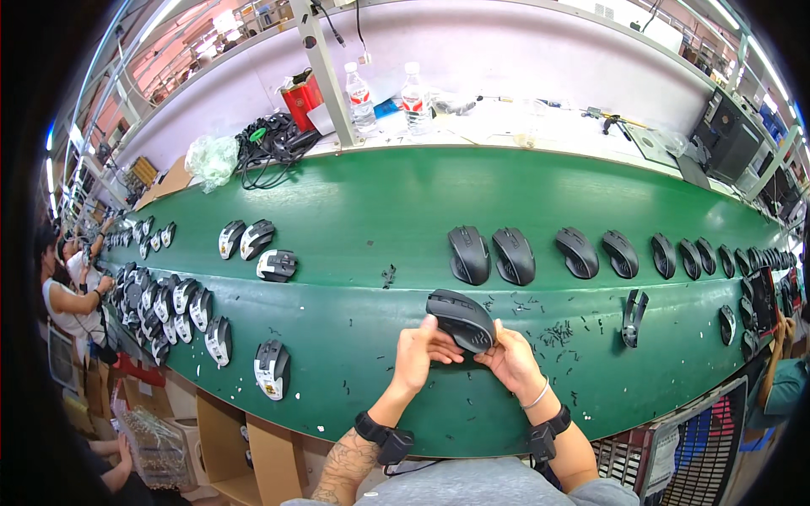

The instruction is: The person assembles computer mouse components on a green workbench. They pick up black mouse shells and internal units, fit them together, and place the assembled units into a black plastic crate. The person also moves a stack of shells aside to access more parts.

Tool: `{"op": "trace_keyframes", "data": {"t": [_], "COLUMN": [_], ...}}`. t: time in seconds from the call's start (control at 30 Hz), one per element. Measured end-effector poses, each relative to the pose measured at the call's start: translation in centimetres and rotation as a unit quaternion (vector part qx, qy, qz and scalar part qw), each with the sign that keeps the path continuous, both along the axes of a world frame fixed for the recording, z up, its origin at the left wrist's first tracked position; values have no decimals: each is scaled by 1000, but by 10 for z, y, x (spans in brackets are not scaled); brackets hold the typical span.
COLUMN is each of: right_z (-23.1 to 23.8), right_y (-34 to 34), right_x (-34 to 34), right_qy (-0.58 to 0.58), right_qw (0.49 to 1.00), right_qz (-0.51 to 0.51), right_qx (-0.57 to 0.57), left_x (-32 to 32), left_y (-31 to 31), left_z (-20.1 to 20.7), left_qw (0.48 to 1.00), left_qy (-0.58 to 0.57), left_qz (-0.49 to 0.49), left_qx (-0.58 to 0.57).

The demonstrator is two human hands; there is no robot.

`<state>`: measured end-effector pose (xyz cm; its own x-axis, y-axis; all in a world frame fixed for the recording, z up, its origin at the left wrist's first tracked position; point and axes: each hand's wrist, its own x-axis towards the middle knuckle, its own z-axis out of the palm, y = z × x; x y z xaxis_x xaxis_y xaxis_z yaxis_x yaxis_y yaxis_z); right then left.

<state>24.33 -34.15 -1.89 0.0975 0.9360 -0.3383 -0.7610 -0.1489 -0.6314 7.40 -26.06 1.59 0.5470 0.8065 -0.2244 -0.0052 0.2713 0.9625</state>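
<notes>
A black computer mouse point(462, 319) is held up over the near part of the green bench, between my two hands. My left hand point(419, 352) grips its left side, fingers curled underneath. At its right end, my right hand point(510, 356) pinches the edge with thumb and fingers; whether a small part is in that pinch is hidden. Small black bits point(557, 334) lie scattered to the right of my hands. Farther right rests a black mouse part point(634, 319) with two prongs. Beyond my hands, a pair of black mice point(492, 255) sits side by side.
More black mice point(620, 253) line the bench toward the right. Mice with white lower parts point(272, 369) stand at left, several clustered together. Two bottles point(413, 99) and a cable bundle point(274, 139) occupy the back. A black crate point(700, 447) is below right. Other people work at both ends.
</notes>
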Motion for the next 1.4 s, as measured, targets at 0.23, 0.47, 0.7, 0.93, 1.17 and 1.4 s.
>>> {"op": "trace_keyframes", "data": {"t": [0.23, 0.47, 0.7, 0.93, 1.17, 1.4], "right_z": [2, 5, 46, 56, 30, 21], "right_y": [0, 0, -19, -88, -126, -119], "right_x": [-2, 1, 54, 124, 155, 162], "right_qy": [-18, -76, -388, -520, -776, -745], "right_qw": [999, 997, 898, 763, 471, 547], "right_qz": [-26, -16, -203, -381, -273, -235], "right_qx": [-10, -26, 29, -50, -318, -301], "left_x": [11, 13, 2, 0, 7, 30], "left_y": [-13, -11, 91, 141, 123, 91], "left_z": [3, 4, -16, -21, -35, -14], "left_qw": [998, 998, 988, 834, 745, 742], "left_qy": [16, 2, 93, 323, 406, 381], "left_qz": [3, 24, -19, -111, 41, 57], "left_qx": [64, 51, 124, 433, 527, 548]}}
